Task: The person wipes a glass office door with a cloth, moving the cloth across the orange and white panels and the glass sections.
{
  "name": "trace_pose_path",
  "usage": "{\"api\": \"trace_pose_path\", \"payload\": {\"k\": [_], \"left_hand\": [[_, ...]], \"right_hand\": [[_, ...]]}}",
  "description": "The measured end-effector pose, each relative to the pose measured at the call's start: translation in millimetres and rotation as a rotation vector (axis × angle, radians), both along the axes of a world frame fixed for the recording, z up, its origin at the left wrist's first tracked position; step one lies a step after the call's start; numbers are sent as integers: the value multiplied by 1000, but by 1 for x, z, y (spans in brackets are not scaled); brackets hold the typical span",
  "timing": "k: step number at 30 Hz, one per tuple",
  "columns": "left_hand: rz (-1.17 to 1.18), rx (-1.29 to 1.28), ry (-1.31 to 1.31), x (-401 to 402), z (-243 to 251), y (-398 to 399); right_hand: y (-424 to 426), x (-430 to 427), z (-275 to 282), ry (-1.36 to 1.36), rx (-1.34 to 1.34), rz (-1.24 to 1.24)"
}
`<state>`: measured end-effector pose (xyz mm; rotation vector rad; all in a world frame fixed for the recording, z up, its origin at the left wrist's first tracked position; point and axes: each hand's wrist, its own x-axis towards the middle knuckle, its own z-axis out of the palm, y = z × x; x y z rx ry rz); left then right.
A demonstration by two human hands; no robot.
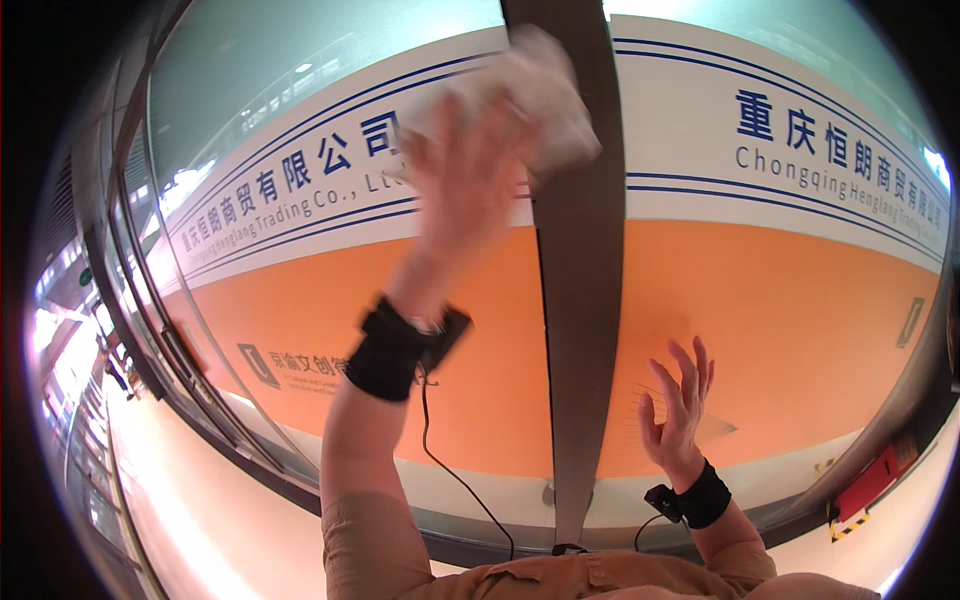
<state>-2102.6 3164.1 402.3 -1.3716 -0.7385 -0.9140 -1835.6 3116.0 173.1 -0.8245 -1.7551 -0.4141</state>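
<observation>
My left hand (472, 165) is raised high, its fingers spread over a crumpled white cloth (551, 105). Motion blurs both. The cloth overlaps a lettered glass panel (480, 300) and the dark vertical post (581, 300) beside it; whether it touches them I cannot tell. Lower down, to the right of the post, my right hand (679, 416) holds nothing. Its fingers are apart and point upward in front of the right glass panel (750, 300). Each wrist wears a black band with a small device and a cable.
White and orange film with printed writing covers much of both panels. A metal-framed door (172, 337) stands at the left. Beyond it run a pale walkway (172, 495) and a railing (90, 465). A red box (866, 484) sits low at the right, near yellow-black striped tape (850, 528).
</observation>
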Motion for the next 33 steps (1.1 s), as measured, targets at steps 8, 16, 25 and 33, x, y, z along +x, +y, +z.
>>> {"api": "trace_pose_path", "payload": {"k": [8, 16, 25, 33], "left_hand": [[239, -34, -102, -87, -33, -14], [377, -73, -518, -195, -58, -9], [55, -238, 56, -204, -129, -31], [48, -25, -424, -310, -82, -35]], "right_hand": [[-3, -25, 6, -39, 46, 70], [-2, -61, 17, 36, 153, 77], [-25, -146, -8, -21, 108, 57], [-55, -179, -38, 31, 28, 25]]}}
